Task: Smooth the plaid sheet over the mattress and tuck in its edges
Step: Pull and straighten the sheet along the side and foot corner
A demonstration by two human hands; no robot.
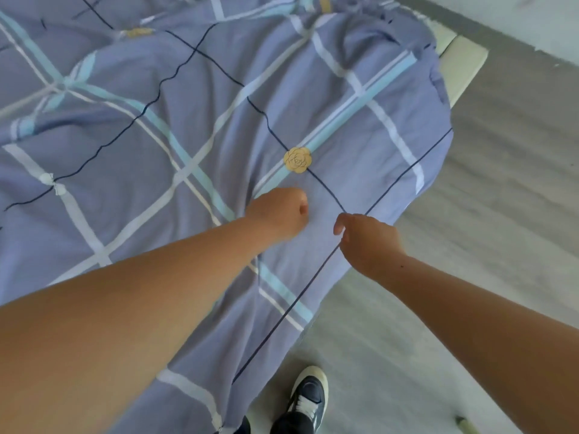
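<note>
Your right hand (366, 238) is pinching the overhanging edge of the lavender-blue plaid sheet (194, 126), which is lying rumpled across the pale mattress (463, 62). Your left hand (277, 213) is resting curled on the cloth, its hold not showing. Be drawing outward, low and evenly, so wrinkles are running out before tucking.

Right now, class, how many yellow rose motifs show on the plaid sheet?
3: a whole rose just beyond the left hand, a creased rose at upper left, a cropped rose at the top edge. Folds may hide more.
</note>
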